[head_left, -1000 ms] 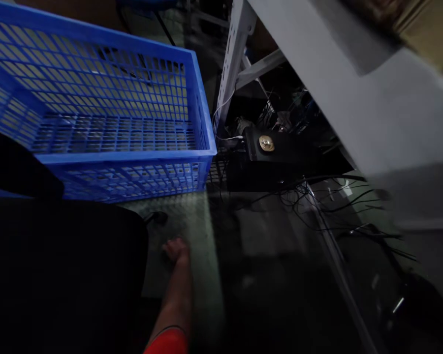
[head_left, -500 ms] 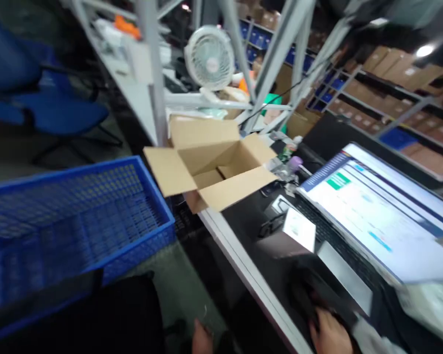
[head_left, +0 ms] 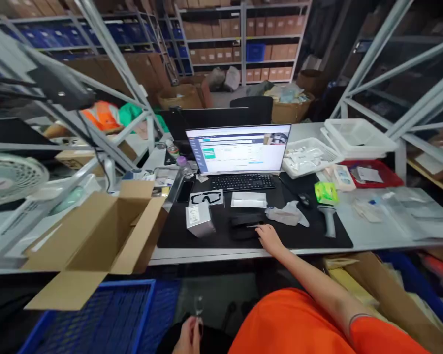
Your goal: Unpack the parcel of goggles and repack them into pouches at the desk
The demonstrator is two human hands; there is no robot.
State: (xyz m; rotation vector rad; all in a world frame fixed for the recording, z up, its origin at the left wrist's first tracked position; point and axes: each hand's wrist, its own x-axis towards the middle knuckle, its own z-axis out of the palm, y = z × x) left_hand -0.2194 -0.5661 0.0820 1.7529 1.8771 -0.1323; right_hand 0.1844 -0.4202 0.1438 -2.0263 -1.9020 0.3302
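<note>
My right hand reaches onto the dark desk mat, its fingers curled at the edge of a black soft item, whose kind I cannot make out. Low in the view, over my lap, my left hand is closed around something thin and partly see-through, blurred. Beyond the right hand lie an open white box tray and a crumpled pale bag. A silver-grey box with a label stands left of the black item, in front of a white card with a black goggle-like outline.
An open cardboard box stands at the desk's left end, above a blue crate. A monitor and keyboard are behind the mat. A scanner, mouse and white basket stand right.
My view has swung right from the crate and cardboard box to face the desk and monitor. The right hand stays at the black item; the left hand shows more fully.
</note>
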